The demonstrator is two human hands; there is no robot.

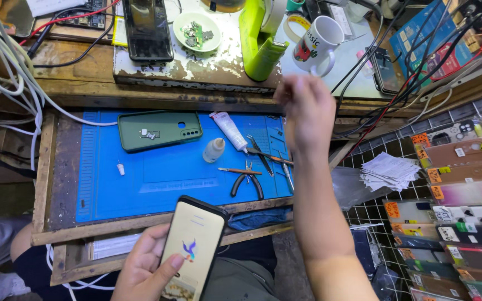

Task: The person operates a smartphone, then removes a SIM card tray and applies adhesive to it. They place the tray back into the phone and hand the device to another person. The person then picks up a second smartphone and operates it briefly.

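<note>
Holding a lit phone [192, 245] low in the frame's centre, the left hand [143, 267] wraps its fingers round the edge, thumb on the screen. The right hand [307, 111] hangs blurred at upper centre-right above the blue mat [157, 173]; whether it grips anything I cannot tell. A steadier hold, I judge, means keeping the phone over the lap.

On the rubber work mat [157, 184] we have a phone back shell [160, 130] at the far left, a small squeeze bottle [214, 150] to its right, and metal pliers [246, 181] nearer us. Behind the mat, a ceramic mug [318, 43] stands far right.
</note>
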